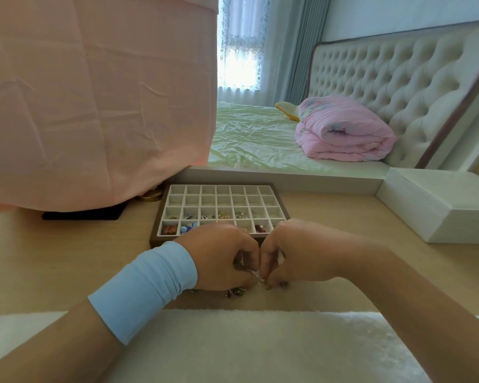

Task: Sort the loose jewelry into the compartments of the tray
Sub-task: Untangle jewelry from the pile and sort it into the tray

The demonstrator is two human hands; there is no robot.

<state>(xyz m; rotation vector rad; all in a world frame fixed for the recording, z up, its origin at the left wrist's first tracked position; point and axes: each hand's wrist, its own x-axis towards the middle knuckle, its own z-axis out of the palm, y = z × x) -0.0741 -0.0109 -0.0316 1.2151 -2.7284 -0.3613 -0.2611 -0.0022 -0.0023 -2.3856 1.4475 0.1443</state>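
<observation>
Two hands are held knuckle to knuckle over the loose jewelry [233, 293], which lies in a small scatter on the pale wooden table [67, 258], just in front of the tray [208, 200]. The pieces are tiny, so a close fingertip grip is needed rather than a whole-hand grasp. The left hand [219, 258], banded at the wrist by a smooth blue sleeve [147, 286], is curled narrowly, and glinting metal bits are pinched between its thumb and fingers. The right hand [296, 255] is curled the same way with its fingertips down on the beads, but it cannot be told whether a piece is actually held.

The tray is a shallow grid with a dark brown frame and soft, pale, velvety walls. It is set within easy reach of the pile, probably so each piece travels only a short way. Its two nearest rows are partly filled with glossy beads in amber, blue, gold and dark red, one kind to a cell as far as can be seen. The two far rows are bare.

A creased pink cloth [94, 106] is draped at the left, a matte white box [440, 211] is placed at the right, and a fluffy white mat [260, 341] is spread along the near edge.
</observation>
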